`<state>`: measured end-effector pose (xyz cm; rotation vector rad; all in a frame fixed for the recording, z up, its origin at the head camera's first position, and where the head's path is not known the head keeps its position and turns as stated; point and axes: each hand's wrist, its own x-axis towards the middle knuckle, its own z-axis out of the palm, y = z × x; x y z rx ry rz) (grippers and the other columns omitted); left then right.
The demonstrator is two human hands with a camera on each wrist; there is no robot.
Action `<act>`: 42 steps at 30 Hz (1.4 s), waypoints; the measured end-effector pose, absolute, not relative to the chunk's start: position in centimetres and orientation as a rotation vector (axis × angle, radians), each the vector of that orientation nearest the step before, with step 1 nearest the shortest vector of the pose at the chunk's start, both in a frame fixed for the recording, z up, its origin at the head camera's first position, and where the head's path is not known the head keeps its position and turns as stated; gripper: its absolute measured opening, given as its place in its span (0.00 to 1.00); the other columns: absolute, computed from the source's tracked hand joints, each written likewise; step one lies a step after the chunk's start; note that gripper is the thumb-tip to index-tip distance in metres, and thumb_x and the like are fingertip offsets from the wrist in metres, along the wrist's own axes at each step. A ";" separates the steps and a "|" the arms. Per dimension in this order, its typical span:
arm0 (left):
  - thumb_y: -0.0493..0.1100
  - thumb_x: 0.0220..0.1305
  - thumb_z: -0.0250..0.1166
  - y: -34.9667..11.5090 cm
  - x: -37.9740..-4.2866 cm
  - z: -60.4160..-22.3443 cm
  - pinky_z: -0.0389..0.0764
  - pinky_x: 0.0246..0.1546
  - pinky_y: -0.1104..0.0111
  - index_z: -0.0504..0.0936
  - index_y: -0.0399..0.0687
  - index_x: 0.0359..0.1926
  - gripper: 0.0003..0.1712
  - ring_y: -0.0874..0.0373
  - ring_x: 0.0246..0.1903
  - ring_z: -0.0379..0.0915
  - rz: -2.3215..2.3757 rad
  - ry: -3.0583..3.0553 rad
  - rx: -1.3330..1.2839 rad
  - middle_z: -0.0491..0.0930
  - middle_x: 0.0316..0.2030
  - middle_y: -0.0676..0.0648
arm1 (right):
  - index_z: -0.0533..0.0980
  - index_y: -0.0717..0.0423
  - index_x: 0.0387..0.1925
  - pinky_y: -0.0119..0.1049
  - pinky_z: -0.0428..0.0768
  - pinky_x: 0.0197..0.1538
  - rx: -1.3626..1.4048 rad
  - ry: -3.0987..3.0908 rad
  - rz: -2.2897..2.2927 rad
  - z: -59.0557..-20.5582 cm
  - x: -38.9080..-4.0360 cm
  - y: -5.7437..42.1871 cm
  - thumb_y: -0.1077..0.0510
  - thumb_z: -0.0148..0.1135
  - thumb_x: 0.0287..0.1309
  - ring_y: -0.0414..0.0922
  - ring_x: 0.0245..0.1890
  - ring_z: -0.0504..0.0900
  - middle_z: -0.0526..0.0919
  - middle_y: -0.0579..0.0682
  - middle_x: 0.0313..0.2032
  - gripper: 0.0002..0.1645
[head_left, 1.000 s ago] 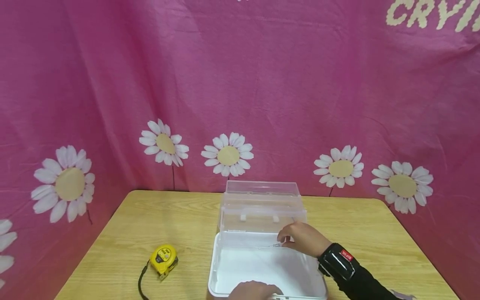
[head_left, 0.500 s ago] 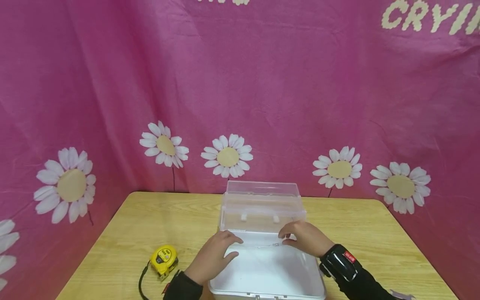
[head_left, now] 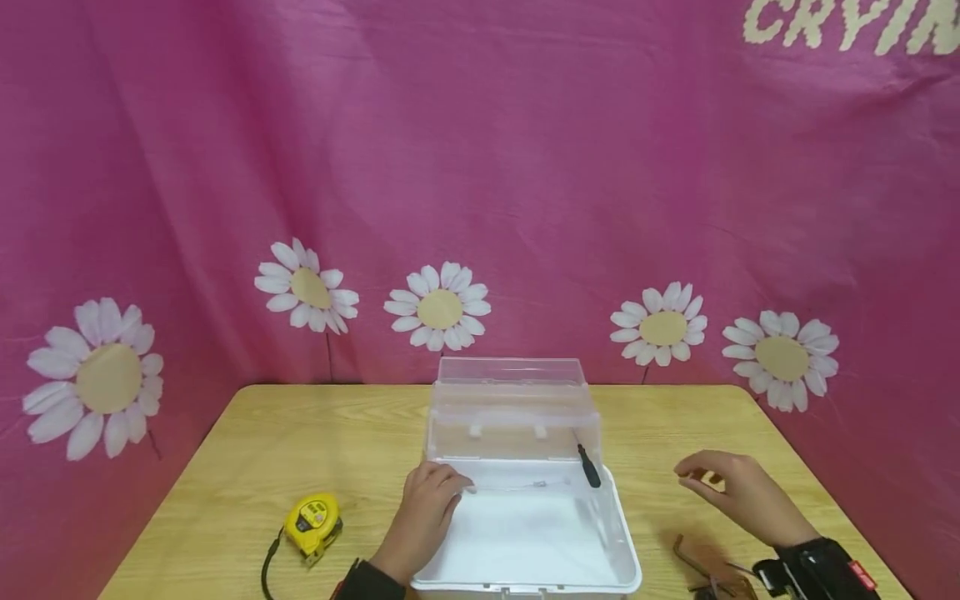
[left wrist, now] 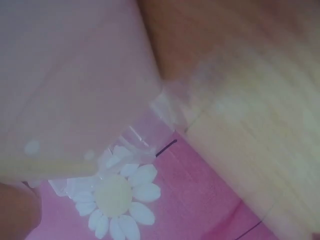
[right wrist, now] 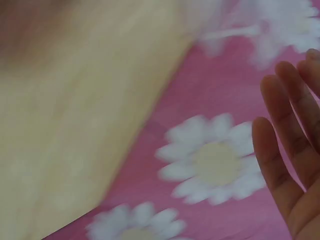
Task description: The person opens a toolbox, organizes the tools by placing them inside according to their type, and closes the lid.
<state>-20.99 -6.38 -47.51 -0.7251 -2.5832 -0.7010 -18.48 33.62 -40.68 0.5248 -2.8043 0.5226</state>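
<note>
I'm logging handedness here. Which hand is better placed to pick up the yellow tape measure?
Left, probably. The left hand rests on the white box rim, on the tape measure's side. The right hand hovers open beyond the box, farther away.

Head cam sits high, looking forward and down across the light wooden table [head_left: 315, 433] toward the pink daisy-print cloth backdrop [head_left: 480, 167]. Both wrist cams are really close and blurry, angled over the table edge; all three share that table and backdrop.
</note>
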 end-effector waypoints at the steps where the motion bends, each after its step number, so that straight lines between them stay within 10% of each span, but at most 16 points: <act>1: 0.34 0.56 0.65 -6.4 -20.9 -47.7 0.69 0.50 0.59 0.82 0.55 0.37 0.11 0.62 0.44 0.68 -0.690 -2.560 -0.709 0.78 0.34 0.59 | 0.81 0.45 0.33 0.29 0.76 0.29 0.496 -2.859 0.521 -41.2 -18.3 34.6 0.61 0.68 0.49 0.26 0.28 0.74 0.82 0.37 0.30 0.09; 18: 0.32 0.50 0.68 -6.2 -20.9 -48.4 0.75 0.42 0.65 0.83 0.56 0.34 0.13 0.64 0.38 0.71 -0.683 -2.453 -0.610 0.76 0.31 0.59 | 0.78 0.52 0.29 0.30 0.71 0.25 0.480 -3.310 0.626 -47.9 -16.4 44.9 0.55 0.66 0.52 0.27 0.23 0.70 0.78 0.37 0.25 0.05; 42: 0.30 0.50 0.68 -6.4 -20.8 -48.5 0.76 0.39 0.70 0.84 0.52 0.35 0.13 0.65 0.36 0.69 -0.760 -2.443 -0.658 0.75 0.29 0.58 | 0.79 0.56 0.33 0.29 0.71 0.24 0.608 -3.245 0.719 -48.2 -15.5 43.9 0.54 0.64 0.54 0.26 0.24 0.71 0.77 0.34 0.26 0.09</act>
